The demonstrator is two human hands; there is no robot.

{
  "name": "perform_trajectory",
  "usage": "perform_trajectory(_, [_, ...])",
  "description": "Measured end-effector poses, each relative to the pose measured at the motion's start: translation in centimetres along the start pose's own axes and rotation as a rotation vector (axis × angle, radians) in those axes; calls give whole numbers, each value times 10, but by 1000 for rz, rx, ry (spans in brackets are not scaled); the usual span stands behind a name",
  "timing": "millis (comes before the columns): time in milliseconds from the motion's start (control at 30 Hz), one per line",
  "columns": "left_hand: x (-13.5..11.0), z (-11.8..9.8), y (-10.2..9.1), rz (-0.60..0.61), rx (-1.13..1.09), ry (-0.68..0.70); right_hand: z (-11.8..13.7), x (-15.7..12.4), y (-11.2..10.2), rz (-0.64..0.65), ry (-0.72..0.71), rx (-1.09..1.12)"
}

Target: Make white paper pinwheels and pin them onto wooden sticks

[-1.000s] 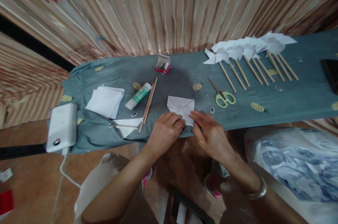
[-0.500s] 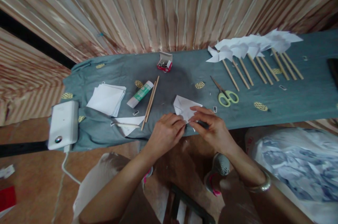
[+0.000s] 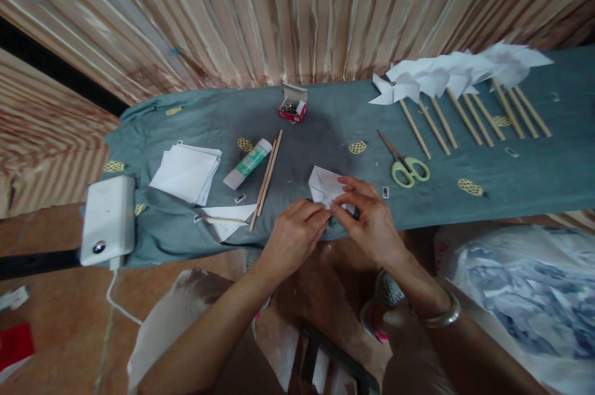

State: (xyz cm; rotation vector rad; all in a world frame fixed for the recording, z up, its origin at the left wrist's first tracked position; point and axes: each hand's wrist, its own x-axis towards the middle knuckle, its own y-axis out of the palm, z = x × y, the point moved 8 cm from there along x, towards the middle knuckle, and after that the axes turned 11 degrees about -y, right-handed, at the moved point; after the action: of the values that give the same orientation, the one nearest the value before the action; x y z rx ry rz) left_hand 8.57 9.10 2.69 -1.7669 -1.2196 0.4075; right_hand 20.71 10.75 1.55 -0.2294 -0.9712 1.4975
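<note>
A folded white paper square lies near the front edge of a grey-blue cloth-covered board. My left hand and my right hand meet at the paper's near corner, fingers pinched on it. The near part of the paper is hidden under my fingers. A silver bangle sits on my right wrist.
Left of my hands lie two wooden sticks, a glue stick, a stack of white paper and a paper scrap. A red pin box, green scissors, several paper pinwheels on sticks, a white device.
The paper has been drawn nearer the board's edge and folded further; my right hand has come in over it to meet my left hand. The view shifted slightly left.
</note>
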Motion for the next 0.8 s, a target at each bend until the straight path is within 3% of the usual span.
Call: perform_trajectory(800, [4,5,3,-5,-17,-57,0,-1,0,-9,33,-47])
